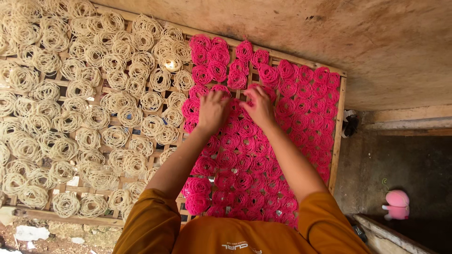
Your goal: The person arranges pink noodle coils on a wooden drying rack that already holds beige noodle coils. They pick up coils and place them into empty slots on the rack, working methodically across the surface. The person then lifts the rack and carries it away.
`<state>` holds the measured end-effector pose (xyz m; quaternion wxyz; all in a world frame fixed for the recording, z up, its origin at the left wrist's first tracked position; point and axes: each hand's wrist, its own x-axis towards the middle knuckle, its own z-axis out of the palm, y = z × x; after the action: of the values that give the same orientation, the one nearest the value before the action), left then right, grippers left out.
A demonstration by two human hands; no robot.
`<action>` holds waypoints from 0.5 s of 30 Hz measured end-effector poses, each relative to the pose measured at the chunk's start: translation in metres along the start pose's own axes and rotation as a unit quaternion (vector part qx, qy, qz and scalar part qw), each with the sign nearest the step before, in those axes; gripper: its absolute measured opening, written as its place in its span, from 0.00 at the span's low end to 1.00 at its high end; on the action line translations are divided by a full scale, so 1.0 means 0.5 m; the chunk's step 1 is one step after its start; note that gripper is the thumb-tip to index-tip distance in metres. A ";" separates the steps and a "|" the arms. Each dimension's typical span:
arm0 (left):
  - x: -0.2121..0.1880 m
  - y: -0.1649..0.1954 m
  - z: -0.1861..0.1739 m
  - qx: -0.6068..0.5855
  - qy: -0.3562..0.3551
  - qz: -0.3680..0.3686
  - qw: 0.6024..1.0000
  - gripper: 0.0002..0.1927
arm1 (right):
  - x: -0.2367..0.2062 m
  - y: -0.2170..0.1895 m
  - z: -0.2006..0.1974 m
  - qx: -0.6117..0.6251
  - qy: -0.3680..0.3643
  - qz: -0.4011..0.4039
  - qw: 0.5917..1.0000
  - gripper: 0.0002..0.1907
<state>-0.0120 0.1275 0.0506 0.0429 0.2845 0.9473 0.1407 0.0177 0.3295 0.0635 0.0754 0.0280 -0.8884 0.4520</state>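
Hands (pixel 235 109) on pink coils (pixel 245 155) — mid-rack (pixel 337 141)

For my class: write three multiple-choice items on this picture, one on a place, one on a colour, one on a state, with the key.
1. Where do both hands rest?
A. on the pink coils
B. on the cream coils
C. on the floor

2. What colour is the toy at lower right?
A. green
B. pink
C. black

3. How do the coils lie?
A. stacked in bowls
B. hung on strings
C. spread flat on a slatted rack

Key: A, the left hand and right hand touch pink coils, not cream coils; B, the toy is pink; C, they lie flat on the slatted rack.
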 end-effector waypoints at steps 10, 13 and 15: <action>-0.008 0.016 0.039 0.103 0.033 0.164 0.980 0.10 | -0.068 0.035 0.021 -0.280 -0.066 -0.004 0.958 0.15; -0.002 0.019 0.050 0.180 0.020 0.200 0.963 0.10 | -0.063 0.035 0.034 -0.342 -0.078 -0.008 0.936 0.11; 0.002 0.029 0.052 0.263 0.037 0.233 0.936 0.07 | -0.058 0.023 0.047 -0.453 -0.034 -0.068 0.888 0.13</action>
<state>-0.0009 0.1461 0.0298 -0.1027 0.4930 0.8585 -0.0967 0.0425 0.3169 0.0361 0.0800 0.0664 -0.9946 -0.0074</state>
